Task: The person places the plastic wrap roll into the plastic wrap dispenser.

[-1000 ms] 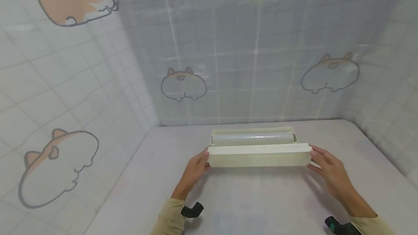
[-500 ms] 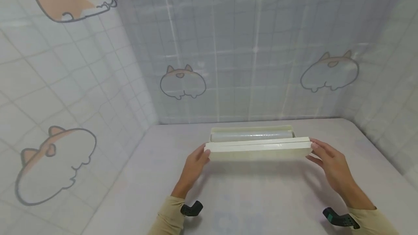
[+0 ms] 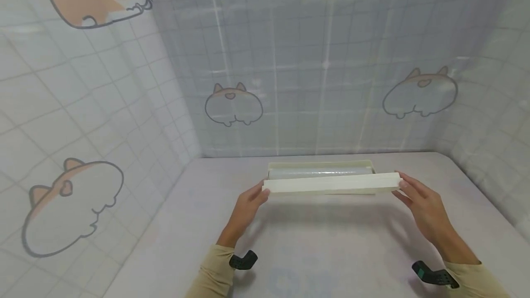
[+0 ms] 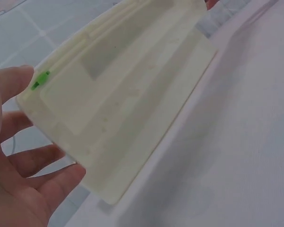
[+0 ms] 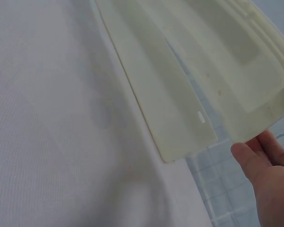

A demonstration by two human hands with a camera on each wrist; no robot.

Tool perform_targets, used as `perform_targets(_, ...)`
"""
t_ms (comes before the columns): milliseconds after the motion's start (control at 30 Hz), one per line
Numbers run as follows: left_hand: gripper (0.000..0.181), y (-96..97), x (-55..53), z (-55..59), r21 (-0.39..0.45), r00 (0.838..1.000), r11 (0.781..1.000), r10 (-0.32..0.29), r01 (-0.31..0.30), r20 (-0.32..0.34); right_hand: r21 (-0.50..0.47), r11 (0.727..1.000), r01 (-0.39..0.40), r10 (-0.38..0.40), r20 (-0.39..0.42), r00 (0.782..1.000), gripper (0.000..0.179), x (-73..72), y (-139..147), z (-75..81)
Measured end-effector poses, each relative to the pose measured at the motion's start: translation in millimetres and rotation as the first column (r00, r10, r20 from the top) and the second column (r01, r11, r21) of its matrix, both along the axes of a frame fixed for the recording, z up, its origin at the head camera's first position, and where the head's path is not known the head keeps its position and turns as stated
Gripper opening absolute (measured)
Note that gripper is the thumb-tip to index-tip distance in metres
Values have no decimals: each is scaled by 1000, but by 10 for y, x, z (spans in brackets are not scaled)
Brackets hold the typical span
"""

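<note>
A long cream plastic lid [image 3: 331, 183] is held up between both hands, one at each end. Behind it on the table sits the matching open box [image 3: 320, 165], with a roll of clear film [image 3: 319, 172] lying inside. My left hand [image 3: 245, 208] pinches the lid's left end with thumb and fingers. At the other end, my right hand [image 3: 426, 210] grips between thumb and fingers. From the left wrist view the lid's hollow underside shows, with a small green piece [image 4: 40, 80] near the thumb. The lid hides the box's front in part.
A pale cloth-covered table [image 3: 323, 252] spreads out in front. Sheeting printed with cartoon dogs [image 3: 233, 107] stands behind and at both sides. Black wrist mounts [image 3: 243, 260] sit at the cuffs.
The lid has tipped so that its white top faces me more and its front face less. Both hands have raised it a little and moved it toward the box.
</note>
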State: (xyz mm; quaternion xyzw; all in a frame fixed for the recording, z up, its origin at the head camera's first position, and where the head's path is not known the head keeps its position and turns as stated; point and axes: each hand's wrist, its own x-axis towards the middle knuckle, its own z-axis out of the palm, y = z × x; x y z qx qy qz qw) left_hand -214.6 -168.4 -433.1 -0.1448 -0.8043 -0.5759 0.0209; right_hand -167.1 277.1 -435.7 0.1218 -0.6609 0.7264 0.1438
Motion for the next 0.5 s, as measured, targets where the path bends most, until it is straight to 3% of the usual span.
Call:
perform_targets(267, 63, 8, -19, 10, -26, 998, 999, 19, -21, -58, 49, 998, -31, 31, -4, 1000, 48, -17, 7, -12)
perform_targets(367, 63, 28, -38, 22, -23, 997, 999, 33, -34, -69, 156, 988, 9, -10, 5, 1000, 50, -31, 7, 1)
perform_targets(500, 61, 55, -64, 39, -40, 997, 998, 42, -45, -70, 348, 934, 77, -88, 14, 996, 53, -24, 15, 35)
